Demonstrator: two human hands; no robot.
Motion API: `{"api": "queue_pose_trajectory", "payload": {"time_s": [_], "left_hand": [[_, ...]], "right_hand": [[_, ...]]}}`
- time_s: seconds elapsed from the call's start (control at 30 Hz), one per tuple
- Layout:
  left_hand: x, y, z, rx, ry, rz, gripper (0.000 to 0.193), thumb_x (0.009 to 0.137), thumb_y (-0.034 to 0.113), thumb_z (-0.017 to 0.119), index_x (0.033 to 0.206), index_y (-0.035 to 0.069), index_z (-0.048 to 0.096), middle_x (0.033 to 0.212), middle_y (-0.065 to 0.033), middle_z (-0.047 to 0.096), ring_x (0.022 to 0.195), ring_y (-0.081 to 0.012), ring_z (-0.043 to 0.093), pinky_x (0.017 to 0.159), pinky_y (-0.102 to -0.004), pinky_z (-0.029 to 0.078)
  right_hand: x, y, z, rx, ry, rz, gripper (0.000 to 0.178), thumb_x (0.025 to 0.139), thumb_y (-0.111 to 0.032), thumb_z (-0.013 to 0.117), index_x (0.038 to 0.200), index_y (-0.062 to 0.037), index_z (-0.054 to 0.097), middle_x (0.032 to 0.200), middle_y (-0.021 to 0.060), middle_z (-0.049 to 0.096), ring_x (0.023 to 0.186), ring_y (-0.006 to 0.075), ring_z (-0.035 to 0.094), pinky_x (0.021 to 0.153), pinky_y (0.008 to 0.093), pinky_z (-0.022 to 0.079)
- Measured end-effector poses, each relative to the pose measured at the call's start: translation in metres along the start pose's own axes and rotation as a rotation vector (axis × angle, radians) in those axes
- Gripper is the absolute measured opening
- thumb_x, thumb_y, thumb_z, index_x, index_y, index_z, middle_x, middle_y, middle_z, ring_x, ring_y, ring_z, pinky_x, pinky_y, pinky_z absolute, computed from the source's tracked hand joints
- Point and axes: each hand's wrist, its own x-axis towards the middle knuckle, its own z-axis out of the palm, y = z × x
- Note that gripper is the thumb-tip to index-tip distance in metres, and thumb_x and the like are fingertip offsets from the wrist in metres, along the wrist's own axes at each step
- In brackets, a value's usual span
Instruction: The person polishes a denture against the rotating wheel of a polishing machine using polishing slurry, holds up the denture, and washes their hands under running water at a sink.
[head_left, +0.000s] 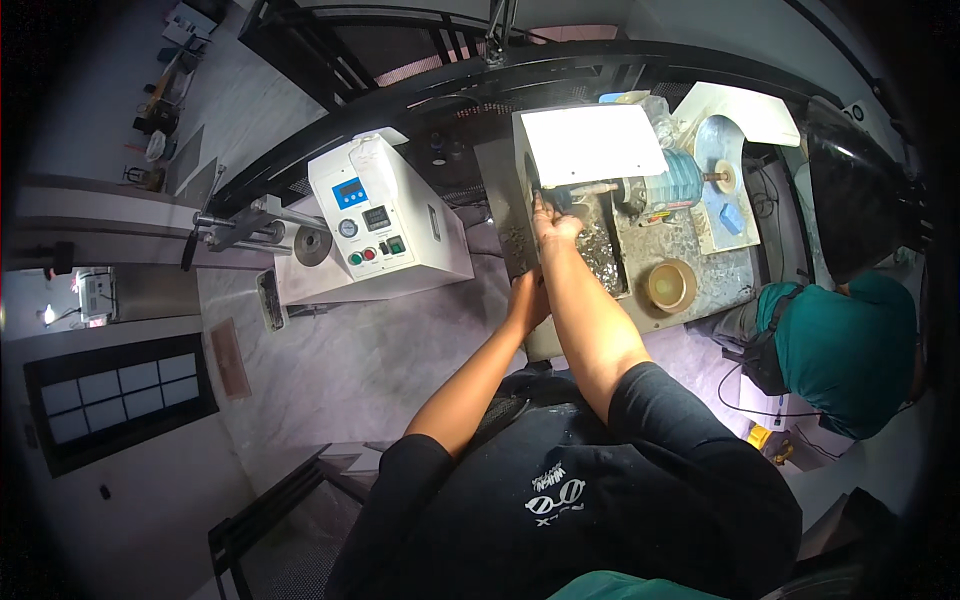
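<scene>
Left hand point(527, 297), right hand point(553, 222) at grinding wheel point(533, 178)

A white control box point(385, 215) with buttons and dials stands at the left end of the bench. A round tan bowl point(669, 285) sits near its right edge, beside a co-worker in a teal shirt point(845, 345).

The control box point(385, 215) stands on the counter point(380, 350) toward its far edge, with a small flat device point(269, 299) lying just to its left. Right of the box sits the grinding machine point(590, 170), its motor point(672, 185) and a disc point(720, 177) further right. A round bowl point(669, 286) rests on the machine's tray point(690, 262), at the near side. The right hand point(553, 222) reaches in at the wheel, holding what may be a small workpiece; the left hand point(528, 298) lies nearer, at the tray's near left corner. Another person point(845, 350) sits to the right.
</scene>
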Motion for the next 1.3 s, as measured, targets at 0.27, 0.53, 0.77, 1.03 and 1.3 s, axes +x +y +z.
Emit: {"api": "queue_pose_trajectory", "payload": {"time_s": [0.27,0.53,0.77,1.03,1.3], "left_hand": [[-0.005,-0.002,-0.005,-0.054,0.024,0.045,0.017,0.084,0.01,0.051,0.088,-0.003,0.06,0.071,-0.0256,0.061,0.065,-0.036,0.065,0.056,-0.043,0.048],[-0.007,-0.006,0.011,-0.017,0.05,0.049,0.014,0.082,0.008,0.051,0.083,-0.003,0.06,0.071,-0.0239,0.062,0.065,-0.0355,0.065,0.058,-0.0422,0.05],[0.027,-0.026,0.029,0.173,0.024,-0.051,0.02,0.081,0.013,0.05,0.085,-0.001,0.064,0.084,-0.0249,0.063,0.083,-0.0395,0.062,0.076,-0.0453,0.049],[0.051,0.006,0.052,0.261,0.093,-0.095,0.016,0.078,0.01,0.056,0.091,0.005,0.065,0.075,-0.0222,0.064,0.074,-0.039,0.063,0.068,-0.0454,0.049],[0.146,-0.004,0.089,-1.652,0.53,-0.689,0.045,0.094,0.028,0.031,0.129,0.003,0.044,0.125,-0.0118,0.047,0.104,-0.02,0.047,0.095,-0.0362,0.037]], "right_hand": [[0.019,0.009,0.011,0.075,0.115,-0.097,0.048,0.094,-0.031,0.028,0.128,-0.0008,0.044,0.128,0.015,0.05,0.119,0.0307,0.047,0.098,0.0513,0.039],[0.045,-0.01,0.022,0.067,0.13,-0.213,0.052,0.093,-0.033,0.025,0.132,-0.0042,0.041,0.138,0.0108,0.043,0.127,0.0281,0.04,0.106,0.0496,0.027],[-0.044,-0.013,0.043,0.054,0.001,-0.106,0.057,0.091,-0.033,0.029,0.14,-0.0036,0.026,0.149,0.0135,0.021,0.136,0.0344,0.021,0.109,0.0573,0.013],[-0.075,-0.094,0.037,-0.19,-0.233,0.161,0.091,0.086,-0.048,0.038,0.139,0.0127,-0.004,0.147,0.0308,0.001,0.138,0.0421,0.003,0.113,0.0498,0.007],[-0.122,-0.156,0.07,-0.679,-0.616,0.253,0.086,0.09,-0.05,0.033,0.13,0.0238,0.017,0.139,0.0398,0.019,0.132,0.0454,0.023,0.112,0.0466,0.019]]}}
